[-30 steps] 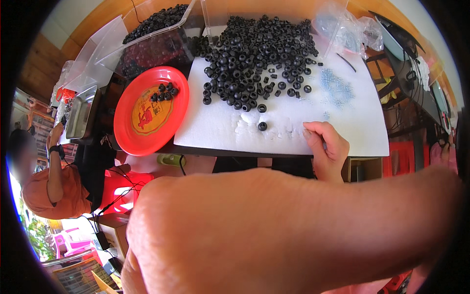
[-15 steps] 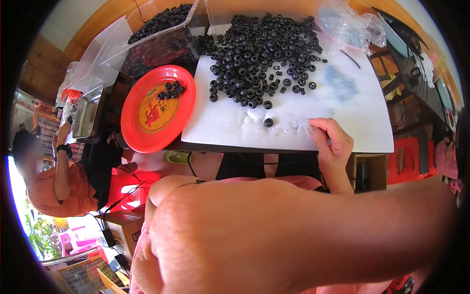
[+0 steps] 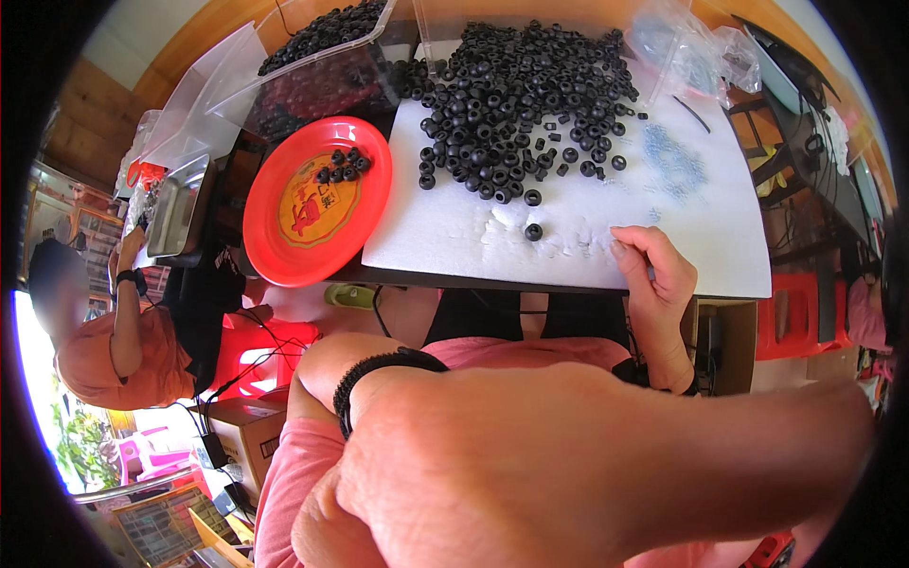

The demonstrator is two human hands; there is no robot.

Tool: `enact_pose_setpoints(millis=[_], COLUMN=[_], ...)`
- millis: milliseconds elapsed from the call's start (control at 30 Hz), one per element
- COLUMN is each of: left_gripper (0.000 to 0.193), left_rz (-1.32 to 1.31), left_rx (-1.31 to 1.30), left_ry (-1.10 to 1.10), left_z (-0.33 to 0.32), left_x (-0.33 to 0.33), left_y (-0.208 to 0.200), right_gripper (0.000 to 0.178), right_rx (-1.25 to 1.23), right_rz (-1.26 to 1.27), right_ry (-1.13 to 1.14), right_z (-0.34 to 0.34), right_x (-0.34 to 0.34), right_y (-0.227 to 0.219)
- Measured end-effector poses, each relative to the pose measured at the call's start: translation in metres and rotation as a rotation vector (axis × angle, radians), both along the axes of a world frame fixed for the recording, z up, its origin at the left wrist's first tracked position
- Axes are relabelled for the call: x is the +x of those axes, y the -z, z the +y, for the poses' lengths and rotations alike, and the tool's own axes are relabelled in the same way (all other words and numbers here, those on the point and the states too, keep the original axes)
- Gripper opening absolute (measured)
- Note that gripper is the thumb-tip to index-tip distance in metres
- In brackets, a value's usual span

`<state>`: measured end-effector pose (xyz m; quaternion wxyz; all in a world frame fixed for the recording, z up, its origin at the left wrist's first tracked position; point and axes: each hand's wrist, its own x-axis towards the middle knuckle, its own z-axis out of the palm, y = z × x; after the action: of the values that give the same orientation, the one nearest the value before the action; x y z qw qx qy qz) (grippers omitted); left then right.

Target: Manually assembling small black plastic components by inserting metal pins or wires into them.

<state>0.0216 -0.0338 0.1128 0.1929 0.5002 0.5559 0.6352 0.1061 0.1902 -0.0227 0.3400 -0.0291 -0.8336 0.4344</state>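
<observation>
My left hand [image 3: 473, 445] is raised very close to the camera and fills the lower middle. A black braided band [image 3: 383, 364] circles its wrist. Its fingertips cannot be made out. My right hand [image 3: 663, 275] rests at the near right edge of a white foam sheet [image 3: 606, 189], thumb and index finger drawn together. Anything between them is too small to see. One black ring-like bead [image 3: 534, 232] lies alone on the sheet, left of my right fingertips. Beyond it spreads a heap of black beads [image 3: 530, 85]. Several more sit in a red plate [image 3: 374, 213] on the left.
A clear plastic box [image 3: 322, 85] of black beads stands at the far left. Clear plastic bags [image 3: 696, 47] lie at the far right. Left of the table, a person [image 3: 118, 350] in an orange top sits near a metal tray [image 3: 182, 204]. A red stool [image 3: 800, 308] stands right.
My left hand has shifted slightly right and down, and more of its wristband shows. The whole scene has slid a little rightward. The beads and my right hand keep their places on the sheet.
</observation>
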Motion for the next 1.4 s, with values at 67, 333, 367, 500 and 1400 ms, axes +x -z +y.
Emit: enact_pose_setpoints(millis=[67, 333, 367, 500, 1400], left_gripper=[0.01, 0.009, 0.009, 0.009, 0.007], left_rz=[0.007, 0.025, 0.026, 0.026, 0.07], left_rx=[0.001, -0.001, -0.003, 0.006, 0.064], left_ry=[0.004, 0.002, -0.002, 0.014, -0.063], left_z=[0.001, 0.005, 0.004, 0.005, 0.003], left_x=[-0.001, 0.0, 0.0, -0.002, -0.004], left_y=[0.0, 0.002, 0.002, 0.001, 0.02], right_gripper=[0.014, 0.014, 0.014, 0.013, 0.013], right_rx=[-0.011, 0.016, 0.01, -0.002, 0.013], right_rz=[-0.026, -0.01, -0.024, 0.012, 0.022], right_ry=[0.005, 0.01, 0.011, 0.036, 0.005], right_z=[0.0, 0.0, 0.0, 0.001, -0.001], right_x=[0.001, 0.002, 0.002, 0.005, 0.001], right_y=[-0.003, -0.004, -0.003, -0.004, 0.001])
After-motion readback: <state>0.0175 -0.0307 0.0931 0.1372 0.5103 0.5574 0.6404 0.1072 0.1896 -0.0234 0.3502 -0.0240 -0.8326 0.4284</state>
